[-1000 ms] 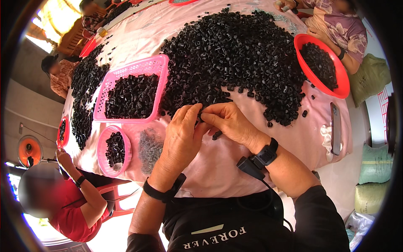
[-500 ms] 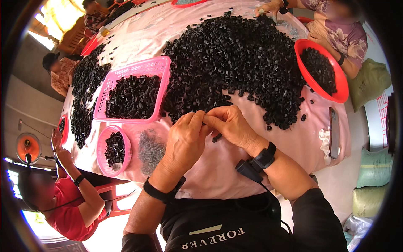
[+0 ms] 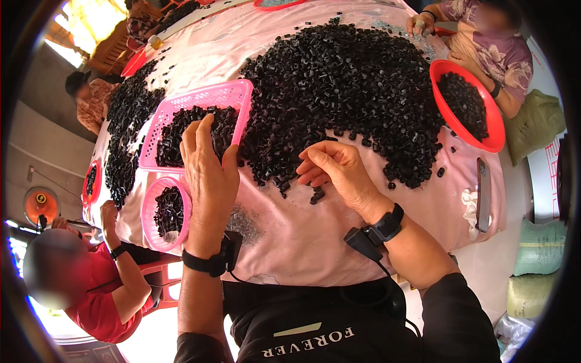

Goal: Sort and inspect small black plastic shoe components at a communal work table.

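My left hand (image 3: 209,175) reaches over the front edge of a pink rectangular basket (image 3: 247,100) that holds small black plastic pieces. Its fingers stretch forward, apart, and no piece shows in them. At the near edge of a large heap of black plastic pieces (image 3: 345,78), my right hand (image 3: 342,175) hovers with loosely bent fingers, apart and seemingly holding nothing. A few loose black pieces (image 3: 317,195) lie just below it. Partly behind my left wrist is a patch of small grey metal bits (image 3: 245,225).
A round pink basket (image 3: 147,215) with black pieces stands left of my left hand. At the right are a tilted red bowl (image 3: 497,124), a phone-like dark slab (image 3: 482,193) and crumpled white tissue (image 3: 469,209). Co-workers sit around the cloth-covered table (image 3: 417,230).
My hands were pinched together before the heap and have now parted. The left moved left over the rectangular basket and its fingers opened; the right shifted slightly right and loosened.
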`<state>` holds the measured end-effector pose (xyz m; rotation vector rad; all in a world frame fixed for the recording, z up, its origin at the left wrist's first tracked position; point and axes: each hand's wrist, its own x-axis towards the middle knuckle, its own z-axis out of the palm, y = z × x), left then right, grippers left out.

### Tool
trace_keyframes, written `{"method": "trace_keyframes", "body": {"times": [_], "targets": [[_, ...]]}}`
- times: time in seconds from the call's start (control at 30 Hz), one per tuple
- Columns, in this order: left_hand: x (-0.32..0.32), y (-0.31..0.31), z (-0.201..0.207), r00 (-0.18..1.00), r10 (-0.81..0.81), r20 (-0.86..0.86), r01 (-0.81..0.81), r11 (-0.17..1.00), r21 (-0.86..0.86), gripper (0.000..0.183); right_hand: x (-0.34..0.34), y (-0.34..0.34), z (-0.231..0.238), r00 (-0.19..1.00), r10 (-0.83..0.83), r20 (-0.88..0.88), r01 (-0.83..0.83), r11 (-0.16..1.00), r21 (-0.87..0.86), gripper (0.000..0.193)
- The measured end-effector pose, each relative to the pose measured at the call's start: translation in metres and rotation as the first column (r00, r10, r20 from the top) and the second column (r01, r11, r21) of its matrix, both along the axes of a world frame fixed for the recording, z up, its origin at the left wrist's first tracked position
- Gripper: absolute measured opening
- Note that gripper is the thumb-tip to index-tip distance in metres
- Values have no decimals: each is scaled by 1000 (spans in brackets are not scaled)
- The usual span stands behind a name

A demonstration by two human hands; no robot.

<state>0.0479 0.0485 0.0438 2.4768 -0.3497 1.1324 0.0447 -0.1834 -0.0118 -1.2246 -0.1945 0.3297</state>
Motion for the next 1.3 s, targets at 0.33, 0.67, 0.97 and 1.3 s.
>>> {"method": "trace_keyframes", "body": {"times": [0.33, 0.67, 0.97, 1.3], "targets": [[-44, -33, -40, 776, -184, -604, 209, 977, -30, 19, 2, 1, -3, 994, -98, 38, 99, 995, -32, 24], [-46, -42, -31, 783, -252, -569, 301, 954, -8, 15, 1, 6, -12, 976, -13, 216, 57, 979, -197, 16], [-36, -47, -19, 658, -456, -599, 174, 866, -469, 4, -3, 3, -3, 982, 92, 166, -60, 980, -189, 13], [-30, -25, -20, 804, -296, -516, 167, 945, -282, 7, -2, 7, -4, 986, 104, 128, -80, 981, -175, 17]]}}
